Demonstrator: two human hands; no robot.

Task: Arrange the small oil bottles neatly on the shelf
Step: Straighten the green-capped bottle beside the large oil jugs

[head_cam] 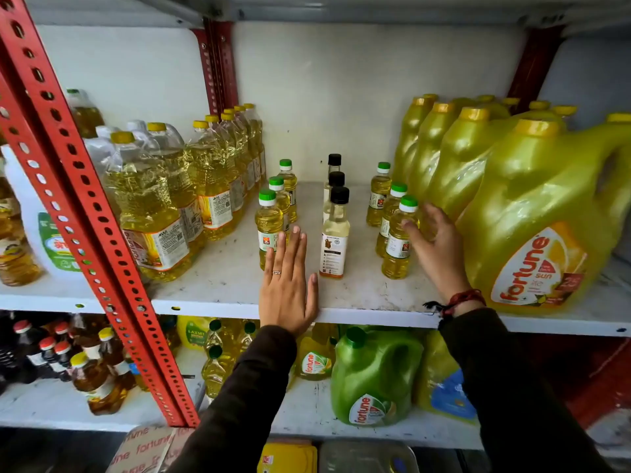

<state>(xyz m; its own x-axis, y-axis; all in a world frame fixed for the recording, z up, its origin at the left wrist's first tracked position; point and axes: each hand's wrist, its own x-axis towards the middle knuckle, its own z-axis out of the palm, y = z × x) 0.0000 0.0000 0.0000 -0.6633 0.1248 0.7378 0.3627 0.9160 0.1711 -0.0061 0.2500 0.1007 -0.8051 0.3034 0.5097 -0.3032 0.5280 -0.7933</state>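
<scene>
On the white metal shelf (358, 295) stand nine small bottles in three rows. Three small green-capped plastic bottles of yellow oil (269, 230) line up on the left, three small black-capped clear bottles of pale oil (336, 233) in the middle, and three more small green-capped yellow oil bottles (397, 240) on the right. Two hands are in view: one left hand (286, 291) and one right hand (435, 247).

wall: plain white back panel (358, 97) seen behind the racking | furniture: white metal shelf boards (375, 295) carried on red perforated uprights (85, 206) | light: even, soft glare noted | floor: hidden
</scene>
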